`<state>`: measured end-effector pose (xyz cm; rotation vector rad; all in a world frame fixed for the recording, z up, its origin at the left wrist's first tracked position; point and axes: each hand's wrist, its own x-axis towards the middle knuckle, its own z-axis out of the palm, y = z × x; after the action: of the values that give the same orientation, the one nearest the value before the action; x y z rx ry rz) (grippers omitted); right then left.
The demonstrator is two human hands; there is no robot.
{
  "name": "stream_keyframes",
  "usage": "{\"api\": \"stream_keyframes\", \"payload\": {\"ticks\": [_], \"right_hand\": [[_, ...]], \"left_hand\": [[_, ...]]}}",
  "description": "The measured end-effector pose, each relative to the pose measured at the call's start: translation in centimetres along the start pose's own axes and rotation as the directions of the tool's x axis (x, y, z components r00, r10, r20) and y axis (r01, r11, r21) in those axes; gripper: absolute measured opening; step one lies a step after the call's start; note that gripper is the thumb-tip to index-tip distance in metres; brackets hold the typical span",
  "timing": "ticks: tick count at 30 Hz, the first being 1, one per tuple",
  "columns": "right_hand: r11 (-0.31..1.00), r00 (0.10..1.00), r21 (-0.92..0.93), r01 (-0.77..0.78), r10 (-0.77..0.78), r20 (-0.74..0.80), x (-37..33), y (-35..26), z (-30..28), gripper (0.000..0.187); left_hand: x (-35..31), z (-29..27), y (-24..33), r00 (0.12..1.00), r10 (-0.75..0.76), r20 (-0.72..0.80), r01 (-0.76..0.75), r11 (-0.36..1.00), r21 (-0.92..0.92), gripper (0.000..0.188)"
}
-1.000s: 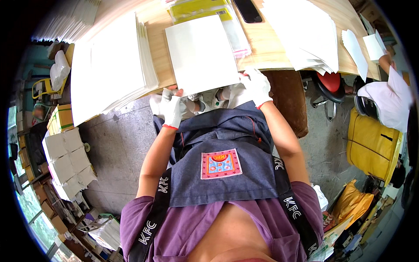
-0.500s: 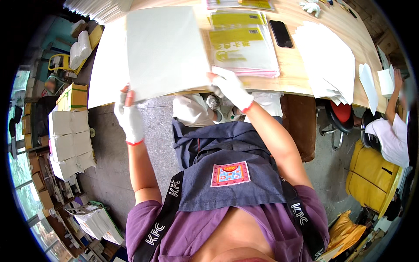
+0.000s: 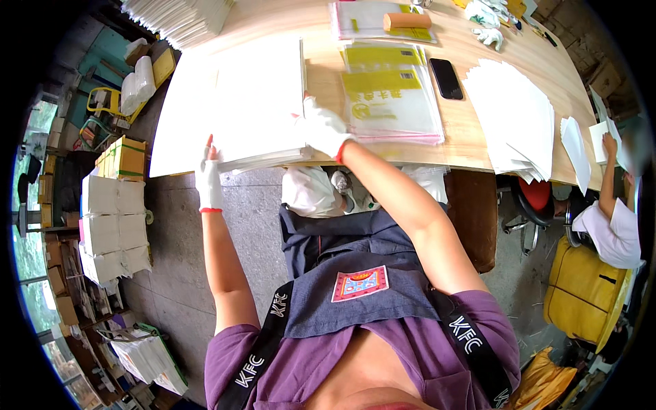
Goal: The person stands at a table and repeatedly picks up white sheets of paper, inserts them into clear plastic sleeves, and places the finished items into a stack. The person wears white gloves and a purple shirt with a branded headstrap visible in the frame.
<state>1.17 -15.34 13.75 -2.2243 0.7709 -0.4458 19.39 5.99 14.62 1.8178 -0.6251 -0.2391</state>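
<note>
A stack of large white paper sheets (image 3: 263,96) lies on the table at the front left, its layered edges showing at the right and front. My right hand (image 3: 324,127), in a white glove with bare fingertips, rests against the stack's right edge, fingers apart, one tip over the top sheet. My left hand (image 3: 208,179), gloved the same way, is upright beside the stack's front left corner with its fingers stretched out. Both hands are open. Glare washes out much of the paper's surface.
Clear plastic bags with yellow print (image 3: 389,102) lie right of the stack, beside a black phone (image 3: 446,78). Fanned white sheets (image 3: 512,116) sit farther right. Behind are a brown roll (image 3: 407,21) and white gloves (image 3: 488,37). Another person's arm (image 3: 608,164) reaches in at the right.
The white paper held between both hands has come down onto the table. My right hand has shifted left along its edge, and my left hand's fingers have straightened. The view has tilted slightly.
</note>
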Motion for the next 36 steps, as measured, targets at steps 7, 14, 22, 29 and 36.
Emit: {"api": "stream_keyframes", "payload": {"ticks": [7, 14, 22, 29, 36], "right_hand": [[0.995, 0.986, 0.083, 0.055, -0.041, -0.162, -3.2, 1.9, -3.9, 0.07], [0.931, 0.849, -0.337, -0.142, -0.061, -0.525, -16.7, 13.1, -23.9, 0.028], [0.577, 0.901, -0.71, -0.405, 0.116, -0.419, -20.8, 19.5, -31.9, 0.026], [0.53, 0.912, -0.765, -0.366, 0.041, -0.407, -20.7, 19.8, -32.5, 0.02], [0.595, 0.853, -0.762, -0.255, -0.234, -0.467, -26.5, 15.8, -28.8, 0.018]], "left_hand": [[-1.3, 0.3, -0.2, 0.995, -0.002, -0.104, -0.026, 0.964, -0.265, 0.046], [-11.4, 4.2, -1.4, 0.792, 0.572, -0.213, -0.501, 0.808, 0.309, 0.055], [-15.8, 20.9, 5.8, 0.526, 0.523, 0.671, -0.803, 0.567, 0.187, 0.056], [-9.8, 29.3, 6.8, 0.418, 0.422, 0.804, -0.897, 0.33, 0.292, 0.05], [-5.5, 31.7, 6.6, 0.465, 0.516, 0.719, -0.885, 0.294, 0.361, 0.044]]}}
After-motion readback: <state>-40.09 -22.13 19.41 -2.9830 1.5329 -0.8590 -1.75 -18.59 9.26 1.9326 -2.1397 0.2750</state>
